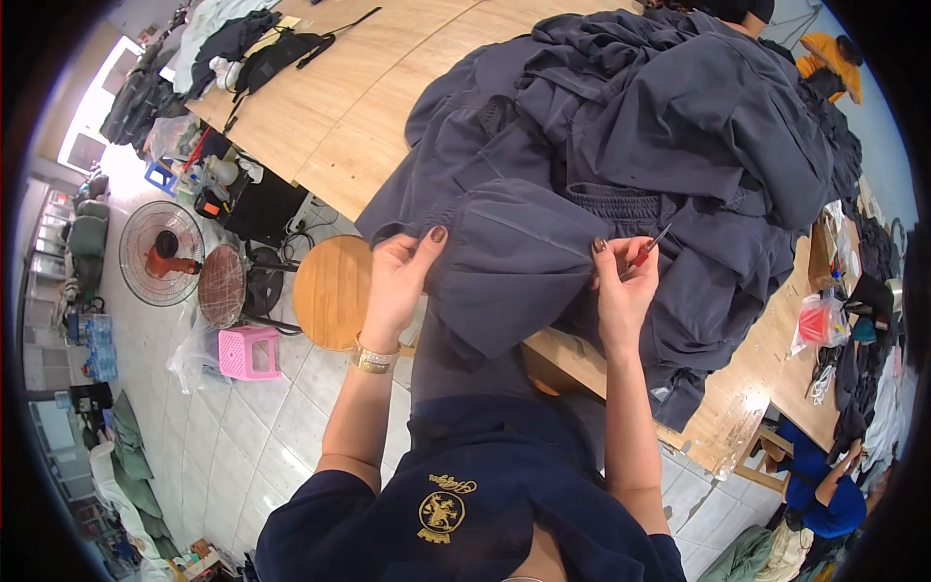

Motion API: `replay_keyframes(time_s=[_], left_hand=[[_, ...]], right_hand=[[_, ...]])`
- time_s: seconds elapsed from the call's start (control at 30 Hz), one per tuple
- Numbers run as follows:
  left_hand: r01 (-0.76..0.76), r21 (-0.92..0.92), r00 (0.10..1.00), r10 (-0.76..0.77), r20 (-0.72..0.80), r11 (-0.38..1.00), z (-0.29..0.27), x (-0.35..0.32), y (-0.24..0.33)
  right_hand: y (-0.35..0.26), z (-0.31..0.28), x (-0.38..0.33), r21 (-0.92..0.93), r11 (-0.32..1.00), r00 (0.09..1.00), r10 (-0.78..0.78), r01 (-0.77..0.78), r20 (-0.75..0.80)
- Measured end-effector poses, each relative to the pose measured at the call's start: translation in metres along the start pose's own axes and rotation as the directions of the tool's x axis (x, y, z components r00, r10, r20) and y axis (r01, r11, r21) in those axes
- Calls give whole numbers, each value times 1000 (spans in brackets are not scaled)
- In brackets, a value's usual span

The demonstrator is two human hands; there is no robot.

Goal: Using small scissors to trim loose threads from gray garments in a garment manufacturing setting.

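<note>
A dark grey garment (514, 262) hangs stretched between my two hands at the table's front edge, with a seam running across it. My left hand (400, 276) pinches its gathered edge on the left, thumb on top. My right hand (626, 281) grips the other side of the cloth. Between the fingers of that same hand is a small red-handled tool (641, 256) with a thin pointed metal tip; its exact kind is partly hidden. Just beyond lies a big heap of similar grey garments (679, 107), one showing an elasticated waistband (616, 201).
The wooden table (359, 78) carries the heap and, at its far left, dark straps and cloth (276, 63). To the left stand a round wooden stool (332, 293), a fan (165, 252) and a pink plastic stool (248, 351). A person in blue (824, 495) is at the lower right.
</note>
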State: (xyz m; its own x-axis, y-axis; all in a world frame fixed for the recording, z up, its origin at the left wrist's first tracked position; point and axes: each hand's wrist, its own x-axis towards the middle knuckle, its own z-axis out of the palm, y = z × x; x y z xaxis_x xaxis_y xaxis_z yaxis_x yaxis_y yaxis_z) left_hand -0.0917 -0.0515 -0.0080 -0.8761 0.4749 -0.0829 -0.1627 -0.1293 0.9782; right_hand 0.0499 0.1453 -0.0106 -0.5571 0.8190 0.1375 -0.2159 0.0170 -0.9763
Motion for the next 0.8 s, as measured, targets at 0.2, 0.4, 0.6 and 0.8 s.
replay_keyframes(time_s=[0.2,0.4,0.6,0.8], left_hand=[[-34,33,999,34,6,999,4,-2,-5],[-59,74,998,58,18,996,18,-9,6],[-46,-200,984,79,159,979,41,-12,20],[-77,-219,945,142,295,973,53,-22,37]], right_hand=[[1,2,0,-135,987,996,91,-89,9],[-19,17,-23,-177,952,967,-236,249,92],[-15,26,-28,-245,955,957,-99,169,273],[-14,27,-28,-81,997,977,3,15,211]])
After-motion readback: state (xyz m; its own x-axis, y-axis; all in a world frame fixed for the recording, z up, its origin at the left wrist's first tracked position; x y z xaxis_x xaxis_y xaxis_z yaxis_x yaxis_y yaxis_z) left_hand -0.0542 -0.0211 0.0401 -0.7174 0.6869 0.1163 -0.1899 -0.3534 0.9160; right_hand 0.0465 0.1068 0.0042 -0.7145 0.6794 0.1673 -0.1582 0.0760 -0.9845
